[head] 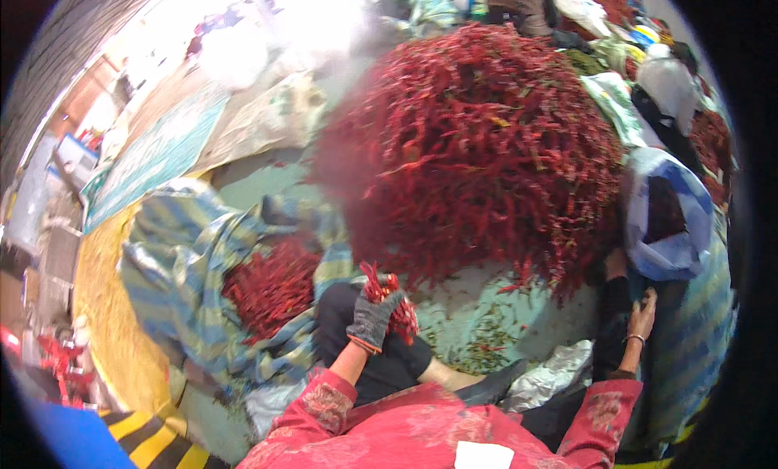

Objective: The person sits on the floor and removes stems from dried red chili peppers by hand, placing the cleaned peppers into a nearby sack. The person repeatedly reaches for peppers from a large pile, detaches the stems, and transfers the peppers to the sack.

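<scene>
My left hand [377,317], in a grey knit glove with an orange cuff, grips a bunch of red dried chillies [403,316] above my dark-trousered knee. To its left, a blue-green striped cloth sack [182,268] lies spread open, with loose red chillies [273,286] in its folds. Bare and wearing a bracelet, my right hand [641,320] is at the right beside dark fabric, below a blue and white bag [668,250] with a wide mouth. Its fingers are partly bent and apart, and nothing shows between them. A large heap of red chillies [486,165] rises in front of me.
Stems and green scraps [486,344] litter the green floor by my foot. A crumpled silver sheet [556,372] lies near my legs. Pale woven sacks [267,116] are spread at the upper left. Other people [668,83] are at the upper right. A yellow-black striped edge [152,438] runs lower left.
</scene>
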Demonstrator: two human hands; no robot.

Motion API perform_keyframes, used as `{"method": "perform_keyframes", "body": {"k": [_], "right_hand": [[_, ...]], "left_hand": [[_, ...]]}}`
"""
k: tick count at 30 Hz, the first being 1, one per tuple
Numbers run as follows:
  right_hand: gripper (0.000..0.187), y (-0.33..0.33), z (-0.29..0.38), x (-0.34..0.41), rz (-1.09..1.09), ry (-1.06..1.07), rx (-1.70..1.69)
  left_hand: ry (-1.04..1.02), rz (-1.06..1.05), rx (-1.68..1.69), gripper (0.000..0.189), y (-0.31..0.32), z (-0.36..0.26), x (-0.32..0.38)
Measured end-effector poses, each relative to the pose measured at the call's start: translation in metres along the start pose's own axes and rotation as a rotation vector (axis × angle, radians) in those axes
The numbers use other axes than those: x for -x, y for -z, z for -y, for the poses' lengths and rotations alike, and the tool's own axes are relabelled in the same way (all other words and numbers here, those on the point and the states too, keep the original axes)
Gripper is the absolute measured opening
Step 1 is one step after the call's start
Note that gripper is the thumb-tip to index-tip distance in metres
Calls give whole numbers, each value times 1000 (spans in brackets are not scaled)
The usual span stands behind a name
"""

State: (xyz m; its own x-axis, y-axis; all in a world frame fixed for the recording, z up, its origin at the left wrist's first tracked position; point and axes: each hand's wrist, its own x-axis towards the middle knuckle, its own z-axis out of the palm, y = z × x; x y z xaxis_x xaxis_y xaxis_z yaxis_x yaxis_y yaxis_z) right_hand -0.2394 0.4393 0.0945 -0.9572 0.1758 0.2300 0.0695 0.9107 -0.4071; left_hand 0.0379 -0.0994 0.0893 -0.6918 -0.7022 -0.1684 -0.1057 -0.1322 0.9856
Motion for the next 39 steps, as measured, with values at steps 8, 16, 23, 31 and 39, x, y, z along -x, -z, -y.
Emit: {"method": "perform_keyframes", "body": {"k": [8,16,23,31,39], "right_hand": [[21,-38,23,17,111,179,7],[12,-36,42,43,71,472,444],[14,-64,60,57,105,523,534],[8,-62,35,72,9,638,683],[41,-119,61,107,595,41,262]], "left_hand": [[-596,-343,-1327,50,150,-67,-28],[220,-145,-1731,44,256,10,-39],[206,-405,-1273,45,464,126,-12],[855,148,-1807,38,354,82,-94],[712,77,-1338,51,431,120,-59]]}}
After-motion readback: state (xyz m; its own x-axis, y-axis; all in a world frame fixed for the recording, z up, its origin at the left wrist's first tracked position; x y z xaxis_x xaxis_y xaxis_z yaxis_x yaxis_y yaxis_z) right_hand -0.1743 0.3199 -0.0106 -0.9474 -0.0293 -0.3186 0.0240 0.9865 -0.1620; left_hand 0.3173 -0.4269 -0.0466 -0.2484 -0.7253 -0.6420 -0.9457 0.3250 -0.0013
